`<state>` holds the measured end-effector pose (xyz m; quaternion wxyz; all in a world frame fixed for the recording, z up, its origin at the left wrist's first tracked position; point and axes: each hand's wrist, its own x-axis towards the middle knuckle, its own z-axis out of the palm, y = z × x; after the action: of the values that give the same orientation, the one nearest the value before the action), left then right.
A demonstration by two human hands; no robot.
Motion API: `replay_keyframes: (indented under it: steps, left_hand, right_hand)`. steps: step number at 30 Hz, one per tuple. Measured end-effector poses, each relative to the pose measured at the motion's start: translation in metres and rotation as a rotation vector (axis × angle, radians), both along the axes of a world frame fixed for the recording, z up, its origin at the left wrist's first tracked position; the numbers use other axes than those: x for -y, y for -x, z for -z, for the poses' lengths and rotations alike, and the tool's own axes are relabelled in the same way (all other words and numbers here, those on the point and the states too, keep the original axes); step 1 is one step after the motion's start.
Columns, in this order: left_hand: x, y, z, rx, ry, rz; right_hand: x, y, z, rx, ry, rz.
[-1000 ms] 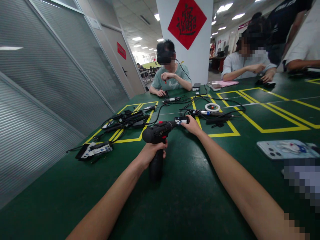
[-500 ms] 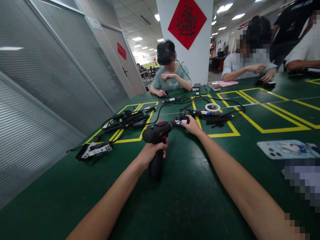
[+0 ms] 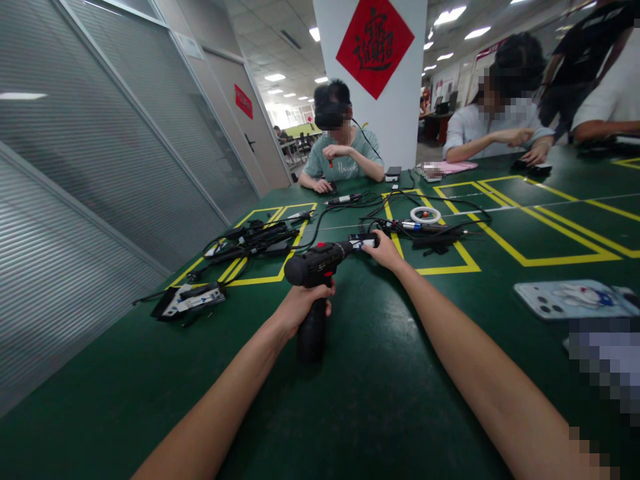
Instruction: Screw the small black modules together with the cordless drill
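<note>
My left hand (image 3: 305, 307) is wrapped round the grip of a black cordless drill (image 3: 315, 265) with red details. The drill stands upright, its chuck pointing forward and to the right. At the chuck's tip is a small black and white part (image 3: 364, 241), pinched in the fingers of my right hand (image 3: 385, 252). Whether a bit touches this part is too small to tell. My right hand's far fingers are partly hidden behind the part.
Tangled black cables and tools (image 3: 260, 240) lie left, near an opened black and white packet (image 3: 190, 300). To the right are a white tape roll (image 3: 425, 215), a pen-like tool (image 3: 420, 227) and a phone (image 3: 575, 299). Co-workers sit across the green table (image 3: 380, 400).
My hands, the drill and the small part hold almost still. At the far right, a standing person in black has shifted slightly.
</note>
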<state>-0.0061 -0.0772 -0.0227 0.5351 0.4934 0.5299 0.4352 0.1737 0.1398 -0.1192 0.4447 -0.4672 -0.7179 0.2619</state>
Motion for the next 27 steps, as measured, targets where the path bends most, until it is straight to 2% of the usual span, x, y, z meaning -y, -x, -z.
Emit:
replay_keyframes:
  steps: [27]
  left_hand:
    - [-0.0006, -0.0004, -0.0007, -0.027, -0.009, -0.01]
  right_hand:
    - [-0.0003, 0.0003, 0.0007, -0.012, -0.005, -0.003]
